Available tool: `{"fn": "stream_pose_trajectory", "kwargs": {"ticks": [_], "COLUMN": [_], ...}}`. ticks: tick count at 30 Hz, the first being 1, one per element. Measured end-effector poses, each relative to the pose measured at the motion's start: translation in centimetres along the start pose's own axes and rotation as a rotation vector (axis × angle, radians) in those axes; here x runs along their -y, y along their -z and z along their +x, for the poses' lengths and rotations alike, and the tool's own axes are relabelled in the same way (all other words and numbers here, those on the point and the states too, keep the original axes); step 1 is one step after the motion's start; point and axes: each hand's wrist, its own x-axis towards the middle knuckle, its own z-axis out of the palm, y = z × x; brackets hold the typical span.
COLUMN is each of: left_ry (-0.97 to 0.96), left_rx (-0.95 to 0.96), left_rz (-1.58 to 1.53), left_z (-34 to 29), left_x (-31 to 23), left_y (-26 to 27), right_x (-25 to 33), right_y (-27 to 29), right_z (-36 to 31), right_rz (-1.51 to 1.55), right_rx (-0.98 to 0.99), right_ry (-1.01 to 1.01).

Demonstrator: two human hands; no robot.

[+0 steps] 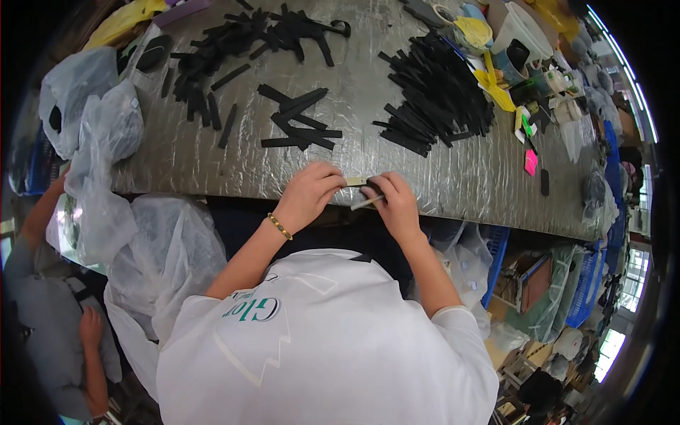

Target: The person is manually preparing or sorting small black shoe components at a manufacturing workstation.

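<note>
Head view: both hands meet at the near edge of the metallic-looking tabletop [283, 172], with the forearms entering from below. Left hand [312, 190], bracelet [280, 227] at the wrist: fingers bent and pinching one end of a small pale strip [355, 181]. Right hand [397, 202]: fingers curled at the strip's other end, also gripping a slim grey piece [365, 203] that slants down to the left; a dark bit shows there, too small to identify. Pale strip thus lies between the two hands, at the tabletop's near edge. Beyond the hands: a loose cluster of black strips [297, 127], several crossing; a dense pile of black strips [443, 92] to the right; a scattered pile of black strips [212, 57] far left. Right side of tabletop: pink tag [530, 163], near a small dark oblong piece [545, 182]. Clear plastic bags [92, 113] at left; a co-worker [57, 340] in grey beside them.
</note>
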Motion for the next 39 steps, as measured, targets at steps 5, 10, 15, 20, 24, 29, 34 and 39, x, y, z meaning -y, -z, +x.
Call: {"fn": "stream_pose_trajectory", "kwargs": {"ticks": [5,10,15,20,24,29,34,39], "left_ry": [0.008,0.009,-0.015,-0.007,-0.063,-0.075,-0.085,-0.077], "left_rx": [0.013,0.005,0.01,0.022,0.031,0.055,0.052,0.061], "left_rz": [0.013,0.053,0.058,0.07,0.187,0.232,0.249,0.262], "left_z": [-0.2,-0.2,0.2,0.5,0.5,0.8,0.9,0.9], "left_x": [-0.3,-0.6,-0.8,-1.1,-1.1,-1.5,-1.6,-1.7], "left_y": [-0.5,-0.7,-0.9,-1.2,-1.4,-1.3,-1.3,-1.3], "right_x": [1.2,1.8,2.0,2.0,1.7,0.7,0.9,1.0], "right_y": [-0.7,-1.4,-1.3,-0.8,1.7,2.7,1.3,1.1], "right_z": [-0.2,-0.6,-0.5,-0.4,0.9,0.9,0.7,0.9], "right_rz": [0.016,0.044,0.085,0.154,0.203,0.251,0.471,0.421], "right_rx": [-0.095,-0.15,-0.143,-0.131,-0.188,-0.228,-0.049,-0.052], "right_ry": [-0.262,-0.326,-0.378,-0.38,-0.402,-0.404,-0.587,-0.54]}}
